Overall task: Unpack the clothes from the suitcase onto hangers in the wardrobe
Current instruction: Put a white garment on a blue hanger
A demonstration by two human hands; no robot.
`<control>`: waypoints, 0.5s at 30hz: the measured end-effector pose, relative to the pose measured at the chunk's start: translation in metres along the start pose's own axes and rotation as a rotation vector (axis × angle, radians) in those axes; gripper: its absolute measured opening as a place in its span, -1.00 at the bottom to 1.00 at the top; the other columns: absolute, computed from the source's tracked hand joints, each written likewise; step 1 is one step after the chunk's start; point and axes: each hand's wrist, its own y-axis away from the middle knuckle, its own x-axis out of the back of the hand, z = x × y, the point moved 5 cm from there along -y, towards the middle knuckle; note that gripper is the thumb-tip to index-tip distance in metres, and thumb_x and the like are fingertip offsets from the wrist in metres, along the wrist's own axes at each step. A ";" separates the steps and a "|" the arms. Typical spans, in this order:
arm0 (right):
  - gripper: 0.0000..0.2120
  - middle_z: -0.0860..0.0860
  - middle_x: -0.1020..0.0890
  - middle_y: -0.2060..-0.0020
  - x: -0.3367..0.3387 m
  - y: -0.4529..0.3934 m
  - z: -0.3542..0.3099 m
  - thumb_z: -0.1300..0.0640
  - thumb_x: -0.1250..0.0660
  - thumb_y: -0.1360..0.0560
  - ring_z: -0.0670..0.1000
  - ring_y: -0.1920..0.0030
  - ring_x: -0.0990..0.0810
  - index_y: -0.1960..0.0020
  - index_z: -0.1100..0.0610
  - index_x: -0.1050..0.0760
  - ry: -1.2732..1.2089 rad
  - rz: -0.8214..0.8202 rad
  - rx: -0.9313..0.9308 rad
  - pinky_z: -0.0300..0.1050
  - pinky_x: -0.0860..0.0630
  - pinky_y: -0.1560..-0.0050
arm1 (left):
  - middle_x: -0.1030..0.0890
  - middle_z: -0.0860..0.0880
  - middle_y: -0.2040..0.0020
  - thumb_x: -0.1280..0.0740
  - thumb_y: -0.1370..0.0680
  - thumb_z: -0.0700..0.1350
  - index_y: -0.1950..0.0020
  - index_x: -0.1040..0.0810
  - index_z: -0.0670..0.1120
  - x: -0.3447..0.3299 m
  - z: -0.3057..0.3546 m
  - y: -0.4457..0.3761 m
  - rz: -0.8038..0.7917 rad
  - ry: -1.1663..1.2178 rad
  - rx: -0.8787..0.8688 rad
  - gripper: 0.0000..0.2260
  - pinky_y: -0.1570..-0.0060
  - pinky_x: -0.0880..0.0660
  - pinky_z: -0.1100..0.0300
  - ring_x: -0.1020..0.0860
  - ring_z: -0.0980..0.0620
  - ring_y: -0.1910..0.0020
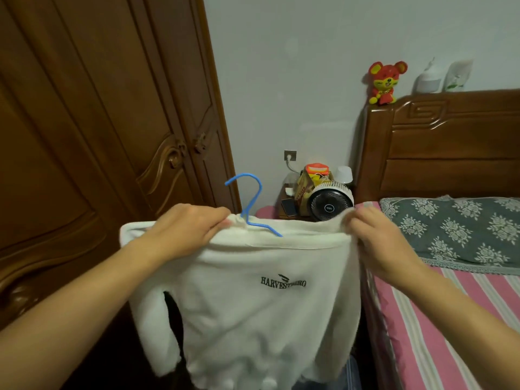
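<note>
- Left hand point(185, 229) is pinching the white sweater point(253, 299) at its neck, beside the blue hanger point(250, 204).
- Right hand point(377, 240) is gripping the sweater's other shoulder, fingers curled on the cloth.
- Sweater is hanging in the air before the closed wardrobe point(98, 136), hanger hook sticking up out of the neck.
- Fan point(330, 204) is standing on the nightstand behind.
</note>
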 end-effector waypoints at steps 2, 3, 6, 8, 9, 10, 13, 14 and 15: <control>-0.69 0.06 -0.44 -0.16 -0.001 -0.029 -0.026 0.43 -0.32 -0.42 0.09 -0.04 -0.49 -0.10 0.17 -0.46 -0.237 0.041 -0.065 -0.04 -0.50 -0.03 | -0.64 0.06 0.17 0.12 -0.66 0.26 -0.02 -0.49 0.06 0.002 0.016 -0.004 0.057 0.025 0.008 -0.54 0.33 -0.51 0.04 -0.64 -0.09 0.18; -0.67 0.03 -0.37 -0.28 -0.006 -0.037 -0.031 0.33 -0.32 -0.50 0.01 -0.10 -0.49 -0.23 0.13 -0.43 -0.309 0.007 -0.105 -0.15 -0.49 -0.11 | -0.64 0.05 0.18 0.10 -0.66 0.26 -0.03 -0.49 0.06 0.006 0.020 -0.005 0.102 0.055 0.030 -0.55 0.34 -0.52 0.02 -0.64 -0.10 0.19; -0.64 -0.02 -0.51 -0.12 -0.025 -0.035 -0.026 -0.17 -0.05 -0.65 -0.02 -0.01 -0.51 -0.19 0.04 -0.46 -0.165 -0.226 -0.088 -0.08 -0.46 -0.09 | -0.66 0.06 0.16 -0.01 -0.65 0.24 -0.08 -0.54 0.07 0.017 0.012 -0.002 0.224 0.152 0.131 -0.61 0.31 -0.53 0.03 -0.65 -0.10 0.15; -0.57 -0.09 -0.48 0.22 -0.028 -0.024 -0.021 -0.27 0.10 -0.63 0.01 0.18 -0.46 0.12 -0.01 -0.37 -0.078 -0.277 -0.086 0.02 -0.41 0.14 | -0.67 0.08 0.12 -0.01 -0.64 0.26 -0.11 -0.55 0.09 0.017 0.002 0.002 0.260 0.223 0.200 -0.60 0.24 -0.53 0.02 -0.65 -0.08 0.10; -0.63 -0.13 -0.42 0.26 -0.026 -0.022 -0.021 -0.23 0.06 -0.63 0.01 0.21 -0.42 0.15 -0.03 -0.33 -0.050 -0.225 -0.093 0.00 -0.38 0.19 | -0.67 0.09 0.11 0.00 -0.64 0.28 -0.11 -0.55 0.10 0.015 0.000 0.004 0.269 0.243 0.220 -0.59 0.22 -0.53 0.02 -0.65 -0.08 0.09; -0.69 -0.14 -0.39 0.25 -0.022 -0.023 -0.024 -0.17 -0.02 -0.64 0.01 0.21 -0.41 0.11 -0.03 -0.39 -0.064 -0.131 -0.103 -0.02 -0.37 0.21 | -0.67 0.10 0.10 0.00 -0.63 0.29 -0.11 -0.54 0.12 0.012 -0.002 0.005 0.280 0.252 0.238 -0.59 0.22 -0.53 0.03 -0.64 -0.08 0.08; -0.77 -0.03 -0.52 0.17 -0.010 -0.026 -0.038 0.04 -0.26 -0.61 0.04 0.15 -0.45 -0.06 0.12 -0.64 -0.043 0.207 -0.112 -0.06 -0.37 0.17 | -0.66 0.11 0.10 0.02 -0.64 0.32 -0.13 -0.52 0.15 0.012 -0.011 0.006 0.318 0.266 0.266 -0.60 0.25 -0.50 0.08 -0.64 -0.05 0.10; -0.80 0.01 -0.55 0.14 -0.007 -0.027 -0.036 0.09 -0.31 -0.58 0.04 0.11 -0.46 -0.06 0.14 -0.67 -0.073 0.287 -0.162 -0.07 -0.37 0.12 | -0.66 0.11 0.10 0.01 -0.64 0.31 -0.13 -0.51 0.15 0.015 -0.016 0.007 0.323 0.258 0.266 -0.61 0.25 -0.52 0.08 -0.64 -0.03 0.10; -0.82 0.02 -0.58 0.11 -0.005 -0.027 -0.031 0.12 -0.34 -0.55 0.05 0.08 -0.48 -0.03 0.14 -0.69 -0.105 0.335 -0.231 -0.08 -0.37 0.07 | -0.66 0.10 0.10 0.00 -0.65 0.30 -0.14 -0.51 0.15 0.017 -0.021 0.008 0.320 0.236 0.262 -0.63 0.24 -0.54 0.06 -0.64 -0.03 0.10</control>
